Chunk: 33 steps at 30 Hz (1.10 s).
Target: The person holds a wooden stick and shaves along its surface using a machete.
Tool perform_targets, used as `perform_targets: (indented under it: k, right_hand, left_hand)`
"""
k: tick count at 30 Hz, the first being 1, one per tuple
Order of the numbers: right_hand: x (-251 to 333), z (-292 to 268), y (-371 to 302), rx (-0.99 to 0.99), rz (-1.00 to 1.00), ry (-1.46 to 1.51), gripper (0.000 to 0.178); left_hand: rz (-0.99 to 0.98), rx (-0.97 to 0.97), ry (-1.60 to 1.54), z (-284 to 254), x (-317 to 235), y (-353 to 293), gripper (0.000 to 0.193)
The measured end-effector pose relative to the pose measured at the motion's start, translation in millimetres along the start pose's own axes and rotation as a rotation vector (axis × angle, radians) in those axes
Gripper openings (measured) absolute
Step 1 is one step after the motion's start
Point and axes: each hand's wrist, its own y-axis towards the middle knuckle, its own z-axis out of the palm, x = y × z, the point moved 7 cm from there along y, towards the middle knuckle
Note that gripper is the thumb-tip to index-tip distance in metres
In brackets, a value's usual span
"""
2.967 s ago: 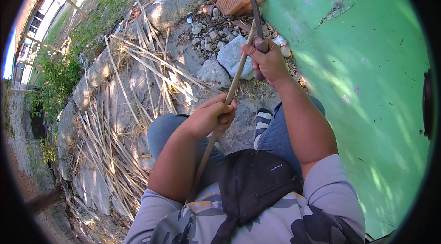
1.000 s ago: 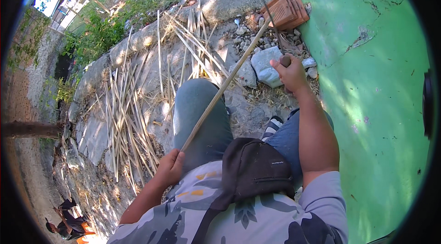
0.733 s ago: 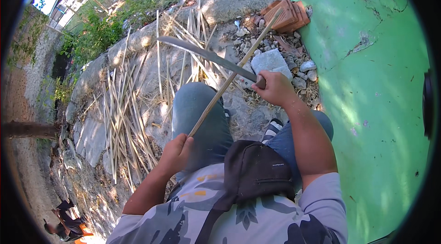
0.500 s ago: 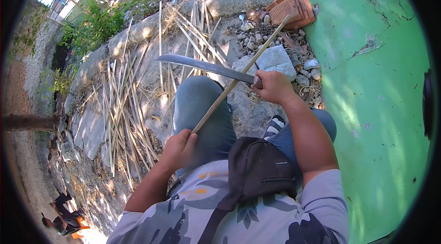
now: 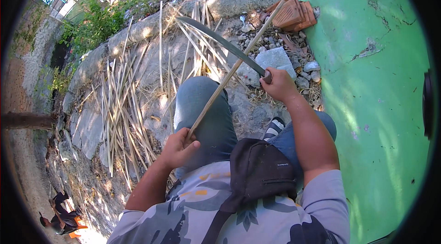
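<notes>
My left hand (image 5: 178,148) is closed around the near end of a long, thin wooden strip (image 5: 211,100), which slants up and away to the right over my left knee. In my right hand (image 5: 279,84) is the handle of a machete (image 5: 225,43). Its long curved blade points to the far left and crosses the strip beyond the knee. Whether the blade touches the strip I cannot tell for certain. The fingers of both hands are wrapped round what they hold.
Many cut strips lie in a pile (image 5: 126,115) on the stone ground at left, and others in a far bundle (image 5: 200,44). A pale stone block (image 5: 275,60), rubble and orange tiles (image 5: 294,15) lie by the green wall (image 5: 367,106). A person (image 5: 62,216) sits at lower left.
The machete has swung so its tip is higher and farther away. My right hand has shifted slightly right, and the strip's far end has moved up and a little left. My left thumb has lifted outward.
</notes>
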Motion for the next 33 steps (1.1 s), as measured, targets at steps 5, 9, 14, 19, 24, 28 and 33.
perform_targets:
  k: [5, 9, 14, 19, 24, 28, 33]
  right_hand:
    - [38, 4, -5, 0.126, -0.140, -0.065, 0.019]
    - [52, -11, -4, 0.055, -0.261, -0.054, 0.021]
    - [32, -50, 1, -0.134, -0.110, 0.122, 0.022]
    - [25, -54, -7, -0.150, -0.039, 0.158, 0.023]
    - [34, -35, -11, 0.059, -0.131, -0.081, 0.024]
    - [32, -25, -11, 0.155, -0.108, -0.185, 0.023]
    - [14, -17, 3, 0.176, 0.015, -0.094, 0.018]
  left_hand:
    - [-0.053, -0.051, 0.103, -1, 1, 0, 0.041]
    - [-0.039, -0.011, -0.027, -1, -23, -4, 0.034]
    - [-0.146, 0.186, -0.515, 12, -55, 30, 0.026]
    - [-0.125, 0.371, -0.806, 49, -71, 74, 0.020]
    - [-0.198, 0.500, -0.822, 84, -54, 97, 0.015]
    - [-0.201, 0.512, -0.843, 86, -50, 105, 0.016]
    - [-0.240, 0.441, -0.777, 86, -44, 113, 0.013]
